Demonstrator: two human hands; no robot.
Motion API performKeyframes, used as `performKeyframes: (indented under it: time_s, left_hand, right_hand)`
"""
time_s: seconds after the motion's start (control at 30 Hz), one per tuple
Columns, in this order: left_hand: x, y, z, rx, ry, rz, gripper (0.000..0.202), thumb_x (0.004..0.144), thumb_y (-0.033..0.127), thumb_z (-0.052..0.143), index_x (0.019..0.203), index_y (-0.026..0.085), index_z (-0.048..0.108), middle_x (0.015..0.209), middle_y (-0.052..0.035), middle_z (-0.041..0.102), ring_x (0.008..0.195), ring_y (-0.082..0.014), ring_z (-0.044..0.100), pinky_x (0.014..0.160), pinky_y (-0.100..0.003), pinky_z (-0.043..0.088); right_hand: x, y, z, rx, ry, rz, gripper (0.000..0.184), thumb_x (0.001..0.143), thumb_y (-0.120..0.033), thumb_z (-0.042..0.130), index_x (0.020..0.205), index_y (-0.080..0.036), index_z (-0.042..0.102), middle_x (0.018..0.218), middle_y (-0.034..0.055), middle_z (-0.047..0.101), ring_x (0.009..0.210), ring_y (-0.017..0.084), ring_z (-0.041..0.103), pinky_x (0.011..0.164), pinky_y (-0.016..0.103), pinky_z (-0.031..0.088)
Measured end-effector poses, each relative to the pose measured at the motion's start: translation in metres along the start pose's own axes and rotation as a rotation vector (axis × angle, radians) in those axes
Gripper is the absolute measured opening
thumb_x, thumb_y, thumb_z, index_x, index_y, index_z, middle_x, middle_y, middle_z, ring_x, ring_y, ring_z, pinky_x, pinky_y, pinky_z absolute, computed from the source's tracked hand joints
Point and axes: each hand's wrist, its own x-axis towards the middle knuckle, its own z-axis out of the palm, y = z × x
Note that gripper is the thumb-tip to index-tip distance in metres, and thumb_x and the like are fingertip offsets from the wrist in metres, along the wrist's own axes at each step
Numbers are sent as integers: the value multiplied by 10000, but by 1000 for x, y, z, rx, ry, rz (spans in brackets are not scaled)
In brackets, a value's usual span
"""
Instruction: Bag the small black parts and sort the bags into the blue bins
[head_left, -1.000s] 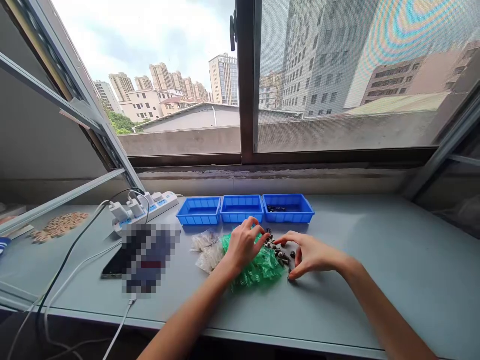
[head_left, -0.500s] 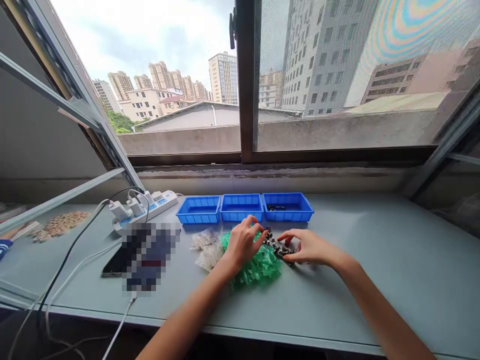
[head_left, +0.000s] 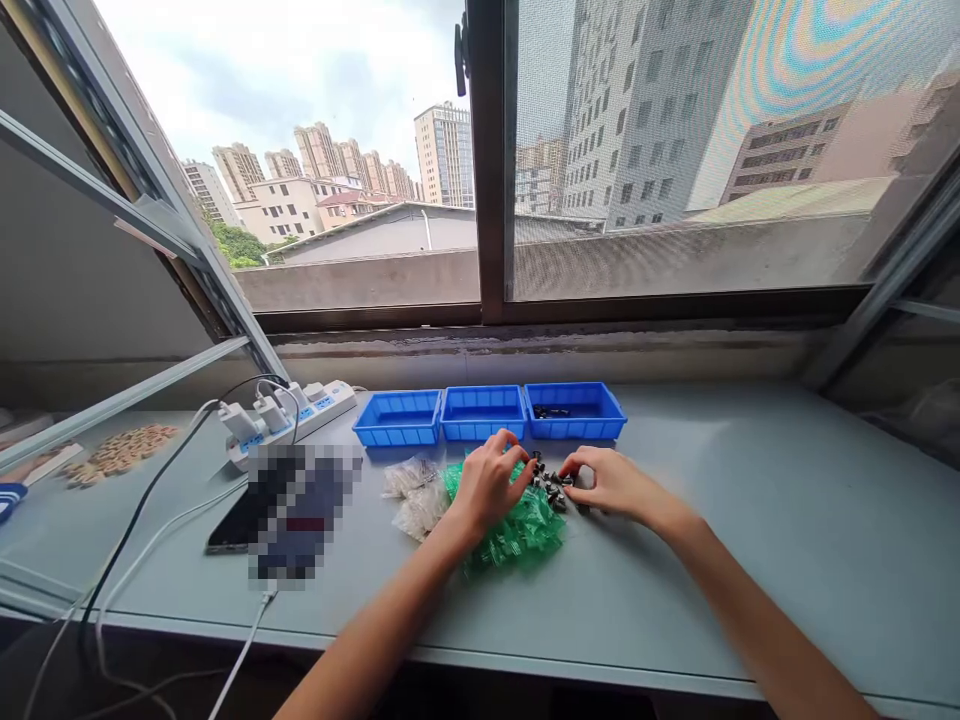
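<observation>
The pile of dark parts (head_left: 551, 487) is lying on the desk (head_left: 750, 520) in front of the right blue tray (head_left: 577, 430), flanked by both hands, equally near. The left hand (head_left: 487, 487) is being rested on the green bag (head_left: 525, 535), grip curled at the pile's left edge. The right hand (head_left: 611, 482) is being held at its right edge, grip curled. Whether either is pinching a part cannot be told.

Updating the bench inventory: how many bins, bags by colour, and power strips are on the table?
Blue bins: 3
Clear bags: 2
Green bag: 1
Power strip: 1
Total: 7
Loose dark parts: too small to count.
</observation>
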Motion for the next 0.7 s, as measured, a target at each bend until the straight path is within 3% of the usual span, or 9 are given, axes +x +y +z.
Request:
performKeyframes:
  time_s: [0.1,0.3,0.7]
  left_hand:
    - [1,-1,-1,-2,-7,-2,204,898,308,472,805,189,609,919,-25,596,690,-111,578,612,-233,479]
    - [2,-2,0,0,11,-8,198,893,302,480,795,192,612,898,-21,599,716,-121,586,615,-235,478]
    - [2,-2,1,-2,4,-6,162,885,281,498,803,188,603,894,-15,590,729,-118,589,605,-218,466]
  right_hand:
    - [0,-3,-2,-74,43,-25,156,711,-245,547,803,-232,673,901,13,671,729,167,601,651,270,421]
    - [-1,-2,-6,-86,68,-7,164,739,-262,545,836,-259,676,958,-4,670,674,146,591,649,281,417]
    - [-1,-7,-6,-119,15,69,164,786,-288,536,883,-248,662,972,3,673,773,167,608,653,267,408]
